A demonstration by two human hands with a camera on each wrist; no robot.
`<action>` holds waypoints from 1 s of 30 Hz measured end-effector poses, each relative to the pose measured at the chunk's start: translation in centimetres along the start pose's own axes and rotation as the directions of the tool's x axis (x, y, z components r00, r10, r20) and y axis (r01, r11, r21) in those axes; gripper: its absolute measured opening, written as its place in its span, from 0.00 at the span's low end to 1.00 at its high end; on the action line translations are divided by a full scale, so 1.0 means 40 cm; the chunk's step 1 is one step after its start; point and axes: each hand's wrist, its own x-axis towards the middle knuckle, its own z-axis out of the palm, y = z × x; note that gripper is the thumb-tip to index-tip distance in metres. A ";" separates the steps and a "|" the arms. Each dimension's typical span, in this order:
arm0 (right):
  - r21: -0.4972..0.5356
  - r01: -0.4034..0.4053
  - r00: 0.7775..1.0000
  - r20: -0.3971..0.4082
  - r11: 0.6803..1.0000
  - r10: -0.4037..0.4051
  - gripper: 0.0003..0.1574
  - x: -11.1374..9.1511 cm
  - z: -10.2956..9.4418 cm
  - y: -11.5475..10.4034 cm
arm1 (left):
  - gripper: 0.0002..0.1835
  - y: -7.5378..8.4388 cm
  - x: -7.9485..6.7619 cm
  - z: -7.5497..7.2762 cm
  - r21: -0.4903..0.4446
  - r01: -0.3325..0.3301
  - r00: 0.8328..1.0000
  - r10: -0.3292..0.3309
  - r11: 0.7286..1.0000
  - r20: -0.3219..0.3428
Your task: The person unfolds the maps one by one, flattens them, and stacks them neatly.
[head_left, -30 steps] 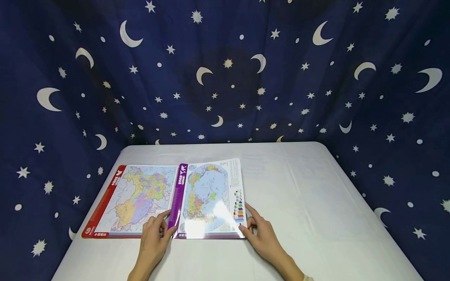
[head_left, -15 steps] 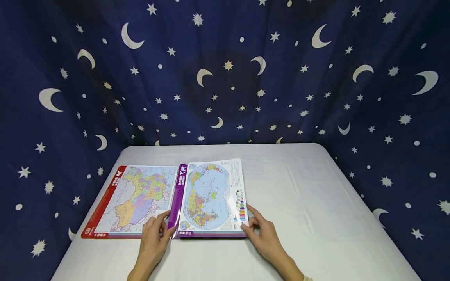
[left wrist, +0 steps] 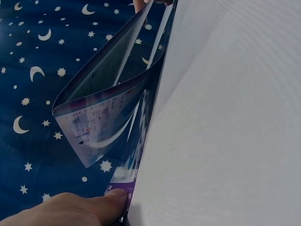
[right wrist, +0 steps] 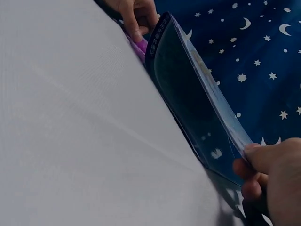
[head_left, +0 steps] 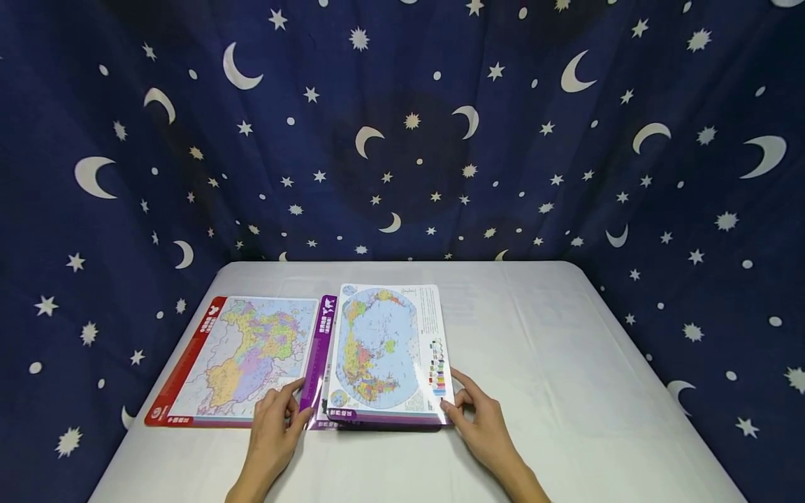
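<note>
A world map sheet with a purple left border point(head_left: 317, 349) lies to the right of a map sheet with a red border point(head_left: 258, 349). My right hand point(head_left: 483, 423) pinches the right edge of the upper world map layer point(head_left: 377, 349), which stands raised above the layer below. In the right wrist view a dark gap shows under the lifted layer point(right wrist: 221, 99). My left hand point(head_left: 274, 423) holds the lower left corner of the purple border, its thumb point(left wrist: 113, 207) on it. Whether the two layers are separate or joined cannot be told.
The white-covered table point(head_left: 566, 377) extends to the right and in front. A dark blue curtain point(head_left: 415, 133) with moons and stars surrounds the back and sides. Part of the red-bordered sheet is hidden by my left hand.
My right hand has moved slightly right and lifted the upper world map layer, which has shifted right, opening a gap over the lower layer. My left hand has stayed almost in place.
</note>
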 end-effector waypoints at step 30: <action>0.017 -0.100 0.993 -0.068 0.995 0.101 0.31 -0.022 -0.057 0.029 | 0.29 -0.002 -0.008 -0.001 0.012 0.036 0.999 -0.037 0.999 0.015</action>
